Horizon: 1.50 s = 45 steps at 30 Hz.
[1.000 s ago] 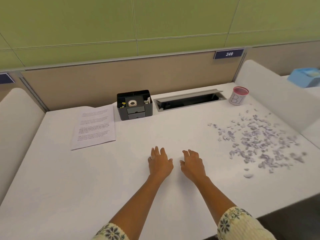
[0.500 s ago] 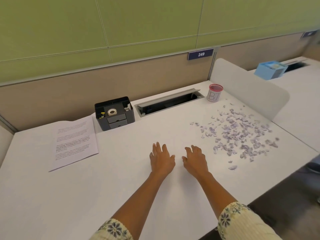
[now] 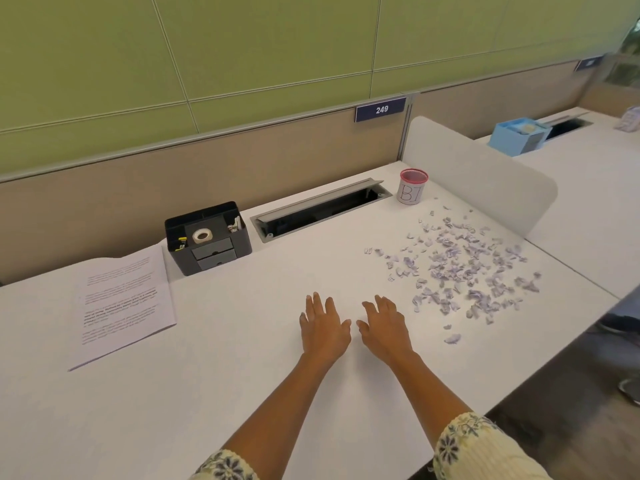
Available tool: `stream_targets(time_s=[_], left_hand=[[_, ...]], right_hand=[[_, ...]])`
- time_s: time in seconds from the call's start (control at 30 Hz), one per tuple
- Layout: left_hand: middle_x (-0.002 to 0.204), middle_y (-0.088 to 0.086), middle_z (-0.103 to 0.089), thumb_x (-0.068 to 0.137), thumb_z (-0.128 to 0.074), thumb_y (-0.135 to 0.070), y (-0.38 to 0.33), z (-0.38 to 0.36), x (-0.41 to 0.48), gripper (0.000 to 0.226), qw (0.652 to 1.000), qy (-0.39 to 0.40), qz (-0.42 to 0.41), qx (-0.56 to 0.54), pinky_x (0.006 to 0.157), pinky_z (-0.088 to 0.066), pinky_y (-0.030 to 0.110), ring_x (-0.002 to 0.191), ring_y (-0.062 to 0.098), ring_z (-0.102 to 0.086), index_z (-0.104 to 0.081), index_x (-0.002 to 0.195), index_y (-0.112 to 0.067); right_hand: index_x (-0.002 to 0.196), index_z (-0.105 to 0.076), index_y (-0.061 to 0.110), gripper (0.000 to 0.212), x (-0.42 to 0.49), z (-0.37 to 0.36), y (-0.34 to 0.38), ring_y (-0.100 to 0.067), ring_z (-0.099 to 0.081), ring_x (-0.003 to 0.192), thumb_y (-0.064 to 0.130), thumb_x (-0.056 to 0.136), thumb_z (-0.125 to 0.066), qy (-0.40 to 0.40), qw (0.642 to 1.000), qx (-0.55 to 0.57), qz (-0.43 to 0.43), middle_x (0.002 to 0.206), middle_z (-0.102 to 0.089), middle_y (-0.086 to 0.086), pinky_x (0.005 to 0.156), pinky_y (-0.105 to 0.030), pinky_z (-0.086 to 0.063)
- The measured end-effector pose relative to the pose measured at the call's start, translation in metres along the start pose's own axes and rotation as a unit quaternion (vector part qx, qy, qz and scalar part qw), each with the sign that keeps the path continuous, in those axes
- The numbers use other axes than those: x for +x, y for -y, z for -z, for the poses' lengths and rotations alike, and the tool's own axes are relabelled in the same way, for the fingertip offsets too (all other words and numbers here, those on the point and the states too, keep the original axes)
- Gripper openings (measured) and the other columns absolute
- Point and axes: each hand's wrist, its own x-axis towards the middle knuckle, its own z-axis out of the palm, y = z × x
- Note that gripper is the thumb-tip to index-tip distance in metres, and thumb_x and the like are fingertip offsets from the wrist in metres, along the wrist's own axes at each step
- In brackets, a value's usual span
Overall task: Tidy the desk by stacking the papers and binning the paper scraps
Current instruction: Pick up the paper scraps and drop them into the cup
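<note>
My left hand (image 3: pixel 323 329) and my right hand (image 3: pixel 384 329) lie flat, palms down, side by side on the white desk (image 3: pixel 242 375), fingers straight and holding nothing. A stack of printed papers (image 3: pixel 123 304) sits at the left of the desk. To the right of my hands, a scatter of several small pale purple paper scraps (image 3: pixel 460 271) covers the desk. A small white cup-like bin with a red rim (image 3: pixel 412 191), marked with letters, stands at the back right, beyond the scraps.
A black desk organiser (image 3: pixel 207 237) with a tape roll stands at the back, right of the papers. An open cable tray slot (image 3: pixel 322 209) runs along the back. A white divider (image 3: pixel 485 178) bounds the right side. A blue box (image 3: pixel 519 135) stands on the neighbouring desk.
The view has swung to the right, so the desk items sit further left in the frame. Both hands stay flat on the desk in the same place.
</note>
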Motion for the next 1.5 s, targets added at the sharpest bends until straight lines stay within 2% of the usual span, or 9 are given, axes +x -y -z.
stream_targets(time_s=[0.53, 0.83, 1.1, 1.5], left_hand=[[0.162, 0.016, -0.003, 0.099, -0.041, -0.045, -0.123, -0.037, 0.046, 0.065, 0.999, -0.01, 0.049, -0.009, 0.118, -0.012, 0.046, 0.15, 0.03, 0.002, -0.019, 0.151, -0.012], [0.161, 0.016, -0.003, 0.099, -0.04, -0.045, -0.164, -0.06, 0.056, 0.064, 0.997, -0.009, 0.081, -0.005, 0.118, -0.012, 0.047, 0.149, 0.031, 0.001, -0.02, 0.15, -0.012], [0.161, 0.016, -0.004, 0.099, -0.04, -0.045, -0.176, -0.07, 0.067, 0.064, 0.996, -0.003, 0.091, -0.006, 0.118, -0.012, 0.047, 0.149, 0.031, 0.001, -0.021, 0.15, -0.012], [0.161, 0.016, -0.005, 0.099, -0.039, -0.045, -0.152, -0.05, 0.11, 0.064, 0.993, -0.022, 0.115, -0.018, 0.118, -0.012, 0.049, 0.149, 0.032, 0.0, -0.02, 0.15, -0.011]], right_hand=[[0.143, -0.038, 0.017, 0.048, 0.063, 0.036, -0.131, -0.026, -0.021, 0.144, 0.038, 0.099, -0.043, 0.018, 0.999, -0.006, 0.049, 0.153, -0.031, -0.011, 0.11, -0.043, -0.03], [0.142, -0.04, 0.017, 0.048, 0.079, 0.037, -0.183, -0.024, -0.021, 0.144, 0.037, 0.098, -0.043, 0.023, 0.997, 0.007, 0.074, 0.153, -0.032, -0.01, 0.111, -0.042, -0.029], [0.141, -0.041, 0.017, 0.047, 0.096, 0.035, -0.195, -0.026, -0.023, 0.143, 0.037, 0.099, -0.043, 0.025, 0.996, 0.005, 0.087, 0.152, -0.034, -0.01, 0.11, -0.042, -0.032], [0.144, -0.038, 0.016, 0.05, 0.135, 0.038, -0.176, -0.027, -0.025, 0.142, 0.036, 0.098, -0.045, 0.022, 0.996, 0.01, 0.089, 0.151, -0.035, -0.011, 0.109, -0.044, -0.032]])
